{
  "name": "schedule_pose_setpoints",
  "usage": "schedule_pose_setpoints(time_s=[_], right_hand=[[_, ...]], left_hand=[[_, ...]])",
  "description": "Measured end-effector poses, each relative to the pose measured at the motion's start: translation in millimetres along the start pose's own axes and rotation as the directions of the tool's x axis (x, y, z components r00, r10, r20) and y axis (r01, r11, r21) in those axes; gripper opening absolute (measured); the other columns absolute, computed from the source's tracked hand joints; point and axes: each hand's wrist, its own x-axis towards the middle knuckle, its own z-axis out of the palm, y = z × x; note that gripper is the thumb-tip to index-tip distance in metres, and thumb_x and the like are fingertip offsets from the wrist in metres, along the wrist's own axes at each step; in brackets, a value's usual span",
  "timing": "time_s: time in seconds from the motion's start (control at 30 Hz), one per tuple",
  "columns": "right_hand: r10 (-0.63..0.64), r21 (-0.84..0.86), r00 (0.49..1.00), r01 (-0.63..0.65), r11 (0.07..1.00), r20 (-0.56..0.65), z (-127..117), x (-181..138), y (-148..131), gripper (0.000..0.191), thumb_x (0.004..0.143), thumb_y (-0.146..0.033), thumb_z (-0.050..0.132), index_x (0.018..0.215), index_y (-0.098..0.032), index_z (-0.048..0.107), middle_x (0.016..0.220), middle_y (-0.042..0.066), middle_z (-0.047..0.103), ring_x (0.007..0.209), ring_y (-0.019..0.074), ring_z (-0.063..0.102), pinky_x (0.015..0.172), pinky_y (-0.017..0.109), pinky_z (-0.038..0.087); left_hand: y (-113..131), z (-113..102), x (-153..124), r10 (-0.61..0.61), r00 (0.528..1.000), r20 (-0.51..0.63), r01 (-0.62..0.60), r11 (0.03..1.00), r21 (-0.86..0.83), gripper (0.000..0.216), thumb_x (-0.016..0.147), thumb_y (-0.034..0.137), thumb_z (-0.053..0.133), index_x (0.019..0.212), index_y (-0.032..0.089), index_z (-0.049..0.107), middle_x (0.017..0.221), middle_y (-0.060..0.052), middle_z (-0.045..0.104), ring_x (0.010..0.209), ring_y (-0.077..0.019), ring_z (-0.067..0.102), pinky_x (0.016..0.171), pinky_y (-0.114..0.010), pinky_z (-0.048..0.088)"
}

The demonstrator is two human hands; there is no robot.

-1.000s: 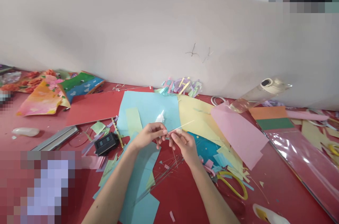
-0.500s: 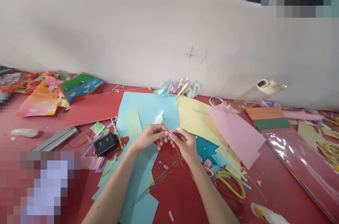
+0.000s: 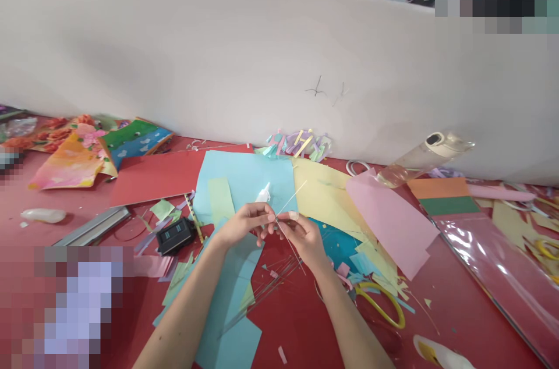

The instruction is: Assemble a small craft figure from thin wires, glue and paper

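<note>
My left hand point(image 3: 247, 223) and my right hand point(image 3: 301, 234) meet fingertip to fingertip above the red table point(image 3: 305, 322). Both pinch thin clear strips point(image 3: 292, 199); one points up and to the right, another slants down toward the table. What else they hold is too small to make out. Under the hands lie a light blue sheet point(image 3: 248, 177) and a small white glue bottle point(image 3: 263, 193). More thin strips point(image 3: 271, 287) lie on the table below my hands.
Yellow paper point(image 3: 323, 194), pink paper point(image 3: 393, 223) and a red sheet point(image 3: 152, 177) cover the table. Yellow scissors point(image 3: 384, 305) lie at the right, a black stapler point(image 3: 174, 236) at the left. A clear film roll point(image 3: 425, 156) leans on the white wall point(image 3: 262, 55). Paper scraps point(image 3: 299, 143) sit by the wall.
The strip's free end has tilted upward, from nearly level to pointing up and right. My hands stay together in the same place.
</note>
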Motion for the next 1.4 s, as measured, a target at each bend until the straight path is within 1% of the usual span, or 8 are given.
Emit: schedule_pose_setpoints(time_s=[0.13, 0.33, 0.5, 0.63, 0.8, 0.97, 1.17, 1.4], right_hand=[[-0.039, -0.007, 0.999, 0.039, 0.999, 0.01, 0, 0, -4, 0.02, 0.078, -0.037, 0.078, 0.089, -0.021, 0.073, 0.089, 0.005, 0.07, 0.079, 0.0201, 0.069, 0.073, 0.033, 0.061], [-0.04, -0.001, 0.998, 0.04, 0.999, 0.056, -2, 0, -7, 0.016, 0.076, -0.035, 0.081, 0.079, -0.021, 0.072, 0.074, 0.001, 0.07, 0.066, 0.0171, 0.068, 0.062, 0.028, 0.059], [-0.098, -0.013, 0.993, 0.099, 0.995, 0.063, -2, -2, -6, 0.015, 0.075, -0.033, 0.082, 0.082, -0.023, 0.074, 0.08, 0.002, 0.072, 0.076, 0.0191, 0.07, 0.071, 0.03, 0.058], [-0.132, -0.014, 0.983, 0.135, 0.991, 0.127, -2, -3, -7, 0.022, 0.071, -0.033, 0.086, 0.09, -0.025, 0.078, 0.077, 0.002, 0.072, 0.07, 0.0186, 0.069, 0.069, 0.031, 0.056], [-0.153, -0.015, 0.968, 0.159, 0.987, 0.2, -2, -4, -11, 0.016, 0.07, -0.036, 0.086, 0.079, -0.025, 0.08, 0.075, 0.002, 0.068, 0.072, 0.0201, 0.067, 0.064, 0.031, 0.054], [-0.199, -0.002, 0.959, 0.204, 0.979, 0.202, -2, -6, -12, 0.011, 0.071, -0.031, 0.087, 0.076, -0.027, 0.078, 0.072, 0.0, 0.065, 0.069, 0.0178, 0.064, 0.063, 0.03, 0.051], [-0.258, -0.034, 0.939, 0.272, 0.962, 0.227, -4, -6, -11, 0.011, 0.072, -0.027, 0.086, 0.079, -0.026, 0.078, 0.075, 0.001, 0.068, 0.069, 0.0175, 0.065, 0.064, 0.03, 0.052], [-0.327, -0.07, 0.927, 0.344, 0.936, 0.185, -5, -7, -9, 0.011, 0.073, -0.03, 0.085, 0.078, -0.025, 0.076, 0.073, 0.001, 0.068, 0.064, 0.0162, 0.063, 0.059, 0.029, 0.052]], left_hand=[[-3, -2, 0, -0.051, 0.997, 0.053, 0.055, 0.996, -0.073, 0.031, 0.079, 0.041, 0.075, 0.079, 0.013, 0.06, 0.065, 0.0, 0.063, 0.044, -0.0068, 0.053, 0.041, -0.018, 0.047], [-6, -4, 0, -0.083, 0.987, 0.138, 0.101, 0.986, -0.132, 0.03, 0.076, 0.037, 0.078, 0.077, 0.012, 0.061, 0.059, -0.001, 0.064, 0.04, -0.0071, 0.052, 0.038, -0.018, 0.046], [-8, -8, 0, -0.104, 0.977, 0.186, 0.135, 0.978, -0.157, 0.028, 0.077, 0.035, 0.078, 0.077, 0.013, 0.061, 0.057, 0.0, 0.063, 0.038, -0.008, 0.054, 0.036, -0.017, 0.045], [-9, -8, 0, -0.163, 0.951, 0.261, 0.207, 0.967, -0.15, 0.027, 0.074, 0.033, 0.079, 0.075, 0.011, 0.063, 0.054, -0.001, 0.063, 0.035, -0.0083, 0.053, 0.033, -0.017, 0.043], [-8, -1, 0, -0.213, 0.919, 0.332, 0.275, 0.949, -0.152, 0.027, 0.071, 0.032, 0.081, 0.073, 0.009, 0.065, 0.05, 0.0, 0.062, 0.032, -0.0066, 0.051, 0.031, -0.014, 0.04], [-10, 1, 2, -0.232, 0.905, 0.358, 0.31, 0.934, -0.177, 0.028, 0.068, 0.032, 0.081, 0.075, 0.011, 0.065, 0.049, 0.001, 0.061, 0.029, -0.0057, 0.047, 0.029, -0.013, 0.037], [-11, 1, 2, -0.248, 0.896, 0.368, 0.336, 0.921, -0.196, 0.026, 0.067, 0.03, 0.081, 0.076, 0.011, 0.066, 0.048, 0.001, 0.06, 0.028, -0.0057, 0.045, 0.027, -0.013, 0.033], [-10, 4, 1, -0.232, 0.909, 0.346, 0.316, 0.926, -0.207, 0.024, 0.07, 0.029, 0.08, 0.076, 0.011, 0.065, 0.049, 0.003, 0.058, 0.029, -0.0043, 0.044, 0.029, -0.013, 0.033]])
